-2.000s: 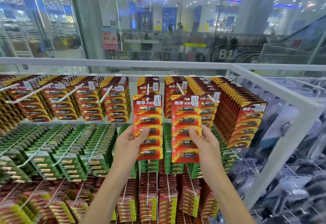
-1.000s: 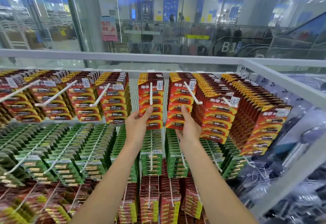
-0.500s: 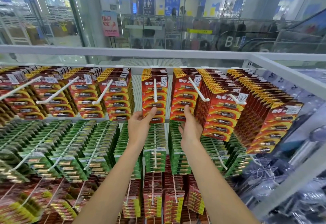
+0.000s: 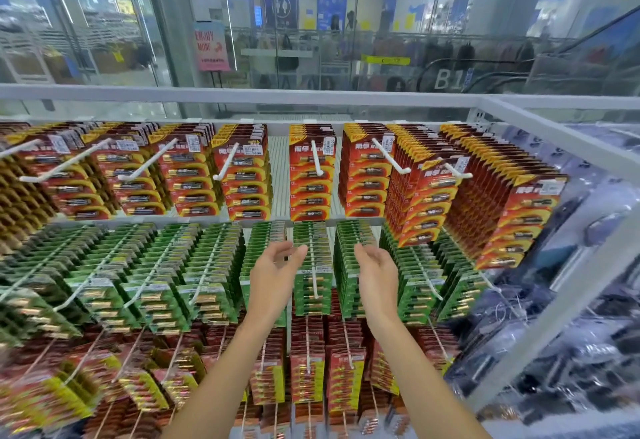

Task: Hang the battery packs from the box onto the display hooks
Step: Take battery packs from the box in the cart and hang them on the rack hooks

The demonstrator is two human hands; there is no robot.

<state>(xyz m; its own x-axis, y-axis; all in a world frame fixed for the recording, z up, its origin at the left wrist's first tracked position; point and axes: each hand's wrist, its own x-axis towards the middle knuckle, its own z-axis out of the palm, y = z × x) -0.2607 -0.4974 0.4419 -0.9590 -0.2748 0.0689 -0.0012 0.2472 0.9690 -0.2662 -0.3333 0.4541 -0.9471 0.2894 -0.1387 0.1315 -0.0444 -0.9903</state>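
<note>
We hold our left hand (image 4: 277,276) and right hand (image 4: 377,277) empty, fingers loosely open, below the red battery packs (image 4: 311,193) whose hooks (image 4: 317,161) point toward us; the box is unseen.

The display rack (image 4: 554,134) is a white metal frame with a horizontal top rail and a right-hand rail running toward the camera. White display hooks (image 4: 317,161) project forward from its back panel in three rows. Top row: red battery packs (image 4: 311,193) hang in stacks, one stack per hook; front packs carry white price labels (image 4: 252,150). The two rightmost stacks extend furthest forward; the centre stacks sit well back, leaving a length of hook bare. Middle row: green packs (image 4: 104,296) hang densely on the hooks. Bottom row: red-and-yellow packs (image 4: 306,376) hang likewise, partly blurred
</note>
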